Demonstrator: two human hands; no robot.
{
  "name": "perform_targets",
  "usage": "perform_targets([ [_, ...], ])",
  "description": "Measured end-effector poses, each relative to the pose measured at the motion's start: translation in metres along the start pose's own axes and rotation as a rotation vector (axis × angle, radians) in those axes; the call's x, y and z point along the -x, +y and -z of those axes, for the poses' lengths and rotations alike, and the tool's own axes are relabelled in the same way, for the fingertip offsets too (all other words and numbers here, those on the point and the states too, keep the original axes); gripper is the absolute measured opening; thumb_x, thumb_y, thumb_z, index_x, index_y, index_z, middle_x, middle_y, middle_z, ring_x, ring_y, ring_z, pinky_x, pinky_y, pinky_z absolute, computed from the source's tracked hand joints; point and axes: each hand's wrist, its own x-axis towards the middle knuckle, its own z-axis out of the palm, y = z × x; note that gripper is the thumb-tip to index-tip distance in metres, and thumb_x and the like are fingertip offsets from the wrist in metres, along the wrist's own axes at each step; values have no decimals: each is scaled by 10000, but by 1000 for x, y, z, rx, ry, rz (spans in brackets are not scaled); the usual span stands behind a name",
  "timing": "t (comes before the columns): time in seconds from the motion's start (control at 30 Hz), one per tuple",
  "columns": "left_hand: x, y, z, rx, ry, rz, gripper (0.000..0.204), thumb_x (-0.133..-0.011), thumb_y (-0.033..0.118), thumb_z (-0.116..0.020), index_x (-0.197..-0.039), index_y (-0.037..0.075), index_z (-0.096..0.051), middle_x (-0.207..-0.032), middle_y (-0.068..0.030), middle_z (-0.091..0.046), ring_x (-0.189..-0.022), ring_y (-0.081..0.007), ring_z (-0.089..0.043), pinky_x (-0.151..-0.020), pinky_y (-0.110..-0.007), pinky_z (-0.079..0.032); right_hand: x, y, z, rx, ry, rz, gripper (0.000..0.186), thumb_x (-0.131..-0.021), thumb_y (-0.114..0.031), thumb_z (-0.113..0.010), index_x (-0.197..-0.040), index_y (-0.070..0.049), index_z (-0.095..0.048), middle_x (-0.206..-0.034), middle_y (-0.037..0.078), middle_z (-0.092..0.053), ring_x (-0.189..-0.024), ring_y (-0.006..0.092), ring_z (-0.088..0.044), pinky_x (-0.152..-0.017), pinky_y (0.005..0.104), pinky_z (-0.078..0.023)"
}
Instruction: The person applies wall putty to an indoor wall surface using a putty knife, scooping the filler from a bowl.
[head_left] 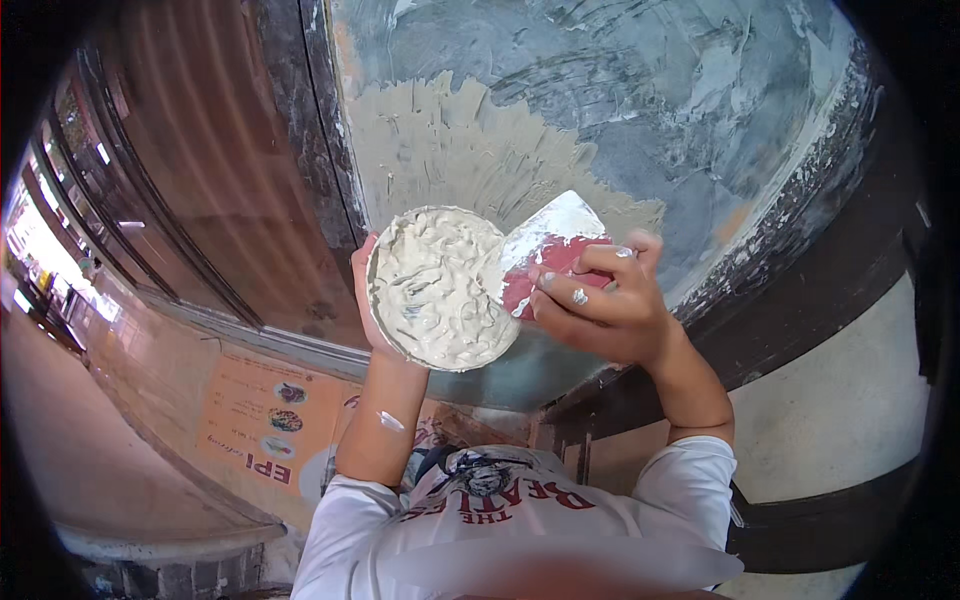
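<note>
My left hand (363, 290) supports a round, shallow tub (388, 345) from its left side and below. Most of those fingers are hidden by the tub. It is filled with lumpy, off-white putty (440, 285). In my right hand (615, 310) is a flat red scraper (545, 258), its upper end smeared with white putty. Fingers and thumb pinch the scraper, whose left edge is at the tub's right rim. White putty dabs mark the fingers and left forearm. Beyond both hands, a ragged beige putty coat (450, 130) covers the lower part of a grey-blue surface (640, 90).
A dark, paint-spotted frame (310, 110) borders the surface on the left, with brown panelling (200, 130) beside it. Dark trim (800, 310) curves along the right. An orange printed poster (265, 420) lies at the lower left, near a pale ledge (170, 540).
</note>
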Motion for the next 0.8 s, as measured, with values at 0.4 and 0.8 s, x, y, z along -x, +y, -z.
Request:
perform_targets([
  [0.4,-2,1,-4,22,-39,40,631,-973,502,-384,-1259,-12,-615,-1241,-204,-655,-1115,-358,-646,-1002,-476,-503,3,-9,-5,-111,37,2,304,-683,-201,-793,-971,-235,-700,-1092,-114,-693,-864,158,-543,-762,416,-303],
  [0.8,-2,2,8,-55,29,-24,567,-1007,456,-418,-1253,-11,-623,-1249,-196,-655,-1130,-353,-638,-1027,-476,-486,3,-16,-8,-147,50,34,295,-718,-216,-792,-999,-223,-703,-1129,-88,-709,-850,146,-536,-723,401,-288],
])
